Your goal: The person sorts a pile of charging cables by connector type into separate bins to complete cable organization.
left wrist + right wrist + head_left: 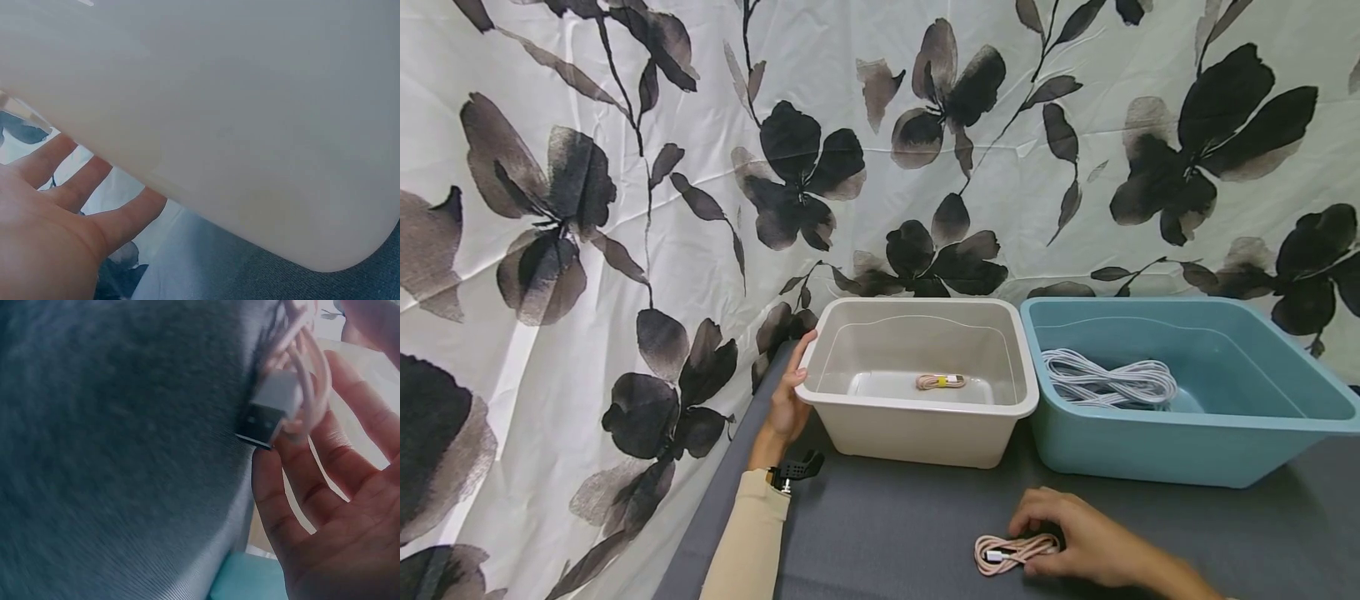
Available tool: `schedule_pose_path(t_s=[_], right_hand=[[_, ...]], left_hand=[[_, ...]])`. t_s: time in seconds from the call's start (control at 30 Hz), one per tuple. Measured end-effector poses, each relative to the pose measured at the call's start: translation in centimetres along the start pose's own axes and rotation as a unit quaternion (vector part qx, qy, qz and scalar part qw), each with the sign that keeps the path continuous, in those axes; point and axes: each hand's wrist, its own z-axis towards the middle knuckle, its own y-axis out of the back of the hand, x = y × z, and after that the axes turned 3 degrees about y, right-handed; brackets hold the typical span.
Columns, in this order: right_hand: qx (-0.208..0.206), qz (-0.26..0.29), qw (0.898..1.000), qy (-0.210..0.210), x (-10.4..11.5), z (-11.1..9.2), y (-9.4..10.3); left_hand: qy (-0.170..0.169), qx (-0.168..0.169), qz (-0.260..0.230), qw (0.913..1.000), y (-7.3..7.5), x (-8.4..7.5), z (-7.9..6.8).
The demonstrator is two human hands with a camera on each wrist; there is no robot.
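My right hand (1075,537) is low on the right, its thumb and fingers on either side of a coiled pink USB cable (1000,557), gripping its right end close over the grey surface. In the right wrist view, the metal plug (265,419) shows by the fingertips. On the other side, my left hand (786,408) rests against the left side of a beige bin (917,433), fingers stretched along it near the rim. Its fingertips pass behind the bin's edge in the left wrist view. Inside that bin lies another small pink cable bundle (940,382) with a yellow band.
A teal bin (1150,450) stands right beside the beige one, with bundled white cables (1108,379) at its left end. Both are on a grey cloth surface (880,525). Behind them hangs a white curtain (700,50) with dark flowers.
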Motion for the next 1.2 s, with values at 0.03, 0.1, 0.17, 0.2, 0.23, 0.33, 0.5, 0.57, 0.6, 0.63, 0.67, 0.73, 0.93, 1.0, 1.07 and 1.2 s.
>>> schedule_pose_path(t_s=[0.03,0.1,0.17,0.2,0.23,0.33,0.5,0.57,0.6,0.63,0.67,0.73,0.93,1.0,1.07,1.2], right_hand=[[-0.002,-0.004,1.000,0.007,-0.12,-0.02,-0.15],[-0.005,-0.010,1.000,0.014,-0.25,0.00,-0.37],[-0.005,-0.017,1.000,0.008,-0.31,0.02,-0.51],[-0.006,-0.019,1.000,0.004,-0.32,0.04,-0.56],[-0.006,-0.022,1.000,-0.001,-0.32,0.07,-0.59],[-0.005,-0.030,0.999,-0.015,-0.27,0.21,-0.61],[0.005,-0.039,0.999,-0.029,-0.12,0.50,-0.55],[0.009,-0.037,0.999,-0.032,-0.07,0.59,-0.53],[0.010,-0.038,0.999,-0.034,-0.07,0.61,-0.54],[0.011,-0.040,0.999,-0.033,-0.06,0.64,-0.56],[0.011,-0.042,0.998,-0.033,-0.07,0.65,-0.59],[0.011,-0.048,0.998,-0.033,-0.10,0.67,-0.68],[0.008,-0.071,0.997,-0.033,-0.22,0.69,-0.97],[0.006,-0.073,0.997,-0.035,-0.20,0.69,-1.00],[0.005,-0.074,0.996,-0.038,-0.12,0.69,-0.98],[0.004,-0.076,0.996,-0.043,0.07,0.78,-0.86]], left_hand=[[0.000,0.000,-0.001,1.0000,0.00,0.01,-0.01],[-0.004,0.001,-0.001,1.0000,0.11,0.30,0.08],[-0.006,0.002,-0.001,1.0000,0.11,0.35,0.14],[-0.007,0.003,-0.001,1.0000,0.11,0.39,0.18],[-0.008,0.003,-0.001,1.0000,0.14,0.44,0.22],[-0.008,0.002,-0.001,1.0000,0.12,0.34,0.25],[-0.009,0.001,-0.001,1.0000,0.21,0.40,0.29],[-0.008,0.001,-0.002,1.0000,0.20,0.35,0.29],[-0.008,0.001,-0.003,1.0000,0.21,0.36,0.28],[-0.008,0.001,-0.004,1.0000,0.24,0.41,0.29],[-0.008,0.001,-0.004,1.0000,0.26,0.43,0.29],[-0.008,0.000,-0.006,1.0000,0.25,0.40,0.27],[-0.008,0.000,-0.007,0.9999,0.30,0.42,0.24],[-0.007,0.000,-0.008,0.9999,0.32,0.42,0.25],[-0.006,0.000,-0.007,1.0000,0.31,0.40,0.27],[-0.009,0.001,-0.002,1.0000,0.46,0.63,0.36]])
